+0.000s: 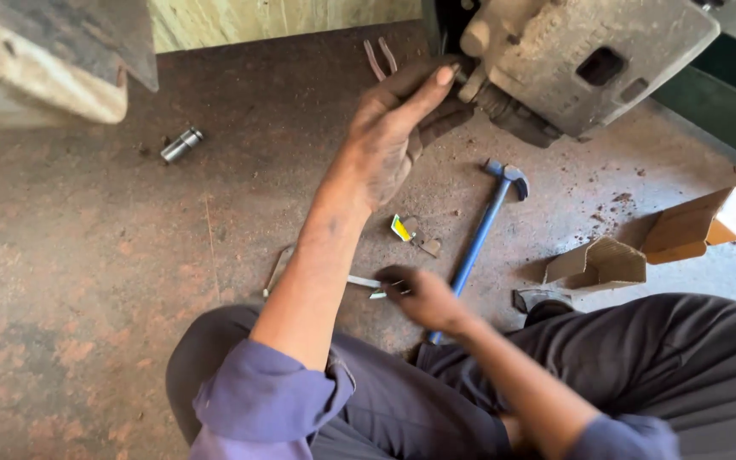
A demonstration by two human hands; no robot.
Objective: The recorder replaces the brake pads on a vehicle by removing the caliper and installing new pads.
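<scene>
My left hand [393, 136] reaches up to a grey metal brake caliper [581, 60] at the top of the view, fingers pressed against its lower left side. My right hand [423, 296] is low above the floor, fingers closed on a small thin metal clip [366, 283] lying beside my knee. A blue-handled hammer [489, 220] lies on the floor just right of both hands, its head pointing away from me. A small yellow and white scrap [401, 228] lies between the hands.
A short metal cylinder [181, 145] lies on the rusty floor at the left. Two torn cardboard boxes [698, 227] sit at the right. A bent wire piece [380, 58] lies near the caliper. A grimy slab [53, 51] overhangs the top left.
</scene>
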